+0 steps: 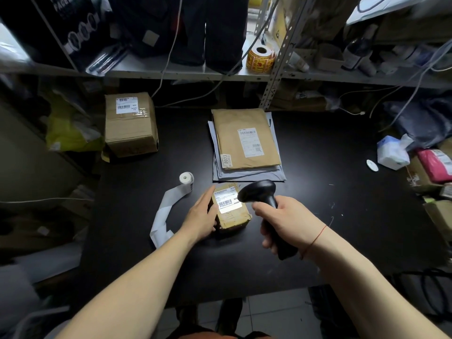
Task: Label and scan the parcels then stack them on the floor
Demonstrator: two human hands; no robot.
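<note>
On the black tabletop just in front of me sits a small brown cardboard parcel, creased and taped, with a brightly lit white barcode label on top. My left hand lies with straight fingers against its left side. My right hand grips the handle of a black handheld barcode scanner, whose head is just over the parcel. I count three labelled parcels: this one, a larger brown cardboard box far left, and a flat brown paper envelope atop grey plastic mailers. One white label roll lies near my left hand, its strip trailing.
</note>
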